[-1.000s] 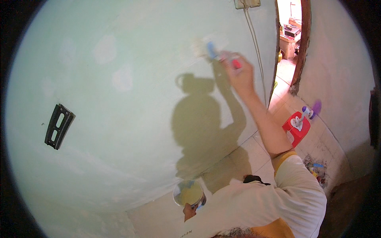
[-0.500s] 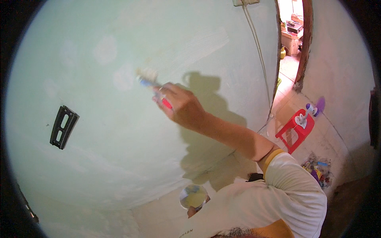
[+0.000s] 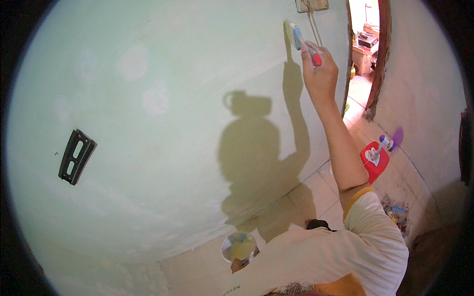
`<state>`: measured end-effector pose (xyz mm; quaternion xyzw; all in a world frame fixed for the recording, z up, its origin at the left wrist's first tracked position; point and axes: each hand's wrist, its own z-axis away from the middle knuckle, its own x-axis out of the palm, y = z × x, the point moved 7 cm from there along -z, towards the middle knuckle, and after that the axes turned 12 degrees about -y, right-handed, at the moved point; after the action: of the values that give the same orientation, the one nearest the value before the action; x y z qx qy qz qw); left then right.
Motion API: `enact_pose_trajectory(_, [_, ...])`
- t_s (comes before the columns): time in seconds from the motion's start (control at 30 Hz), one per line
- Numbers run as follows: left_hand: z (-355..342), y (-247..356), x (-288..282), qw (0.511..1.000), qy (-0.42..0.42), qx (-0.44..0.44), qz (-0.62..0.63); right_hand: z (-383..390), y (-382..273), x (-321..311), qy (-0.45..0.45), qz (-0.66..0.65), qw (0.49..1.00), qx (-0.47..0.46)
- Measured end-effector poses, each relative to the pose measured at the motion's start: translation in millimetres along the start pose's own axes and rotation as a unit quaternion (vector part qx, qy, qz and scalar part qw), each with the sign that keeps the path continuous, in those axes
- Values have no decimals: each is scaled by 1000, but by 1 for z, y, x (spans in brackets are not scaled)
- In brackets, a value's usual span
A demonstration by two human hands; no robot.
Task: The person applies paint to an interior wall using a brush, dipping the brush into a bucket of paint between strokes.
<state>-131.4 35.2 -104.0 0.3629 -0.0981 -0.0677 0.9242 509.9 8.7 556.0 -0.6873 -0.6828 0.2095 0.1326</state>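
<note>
My right hand (image 3: 320, 74) is raised high at the upper right and grips a paintbrush (image 3: 298, 37) with a blue ferrule and red handle. Its bristles press on the pale green wall (image 3: 187, 123) just below a wall socket (image 3: 311, 5). My left hand (image 3: 239, 265) is low near my chest, mostly hidden by my sleeve, and holds a small round tin of pale yellow-green paint (image 3: 238, 246). My shadow falls on the wall in the middle.
A black bracket (image 3: 76, 156) is fixed to the wall at the left. White patches dot the upper wall. A red plastic stool (image 3: 374, 160) with small bottles stands on the tiled floor near an open doorway (image 3: 365, 44). Clutter lies by the right wall.
My right hand swept the brush from the upper right to the left-middle of the wall, then back up to the upper right near the socket. The paint tin stayed low.
</note>
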Motion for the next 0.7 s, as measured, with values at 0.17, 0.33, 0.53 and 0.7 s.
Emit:
enact_pose_trajectory(0.17, [-5,6,7,1000,-2,0,-16,43,-65,71,-80,-11,994,-72])
enact_pose_trajectory(0.33, [-11,5,16,999,1,-4,-33,99,-173,95,-229,-242,931,-149])
enact_pose_trajectory(0.53, [-18,13,25,999,-6,-6,-51,75,-100,81,-229,-301,926,15])
enact_pose_trajectory(0.7, [-16,23,38,998,-11,-7,-59,47,52,35,-100,-215,968,83])
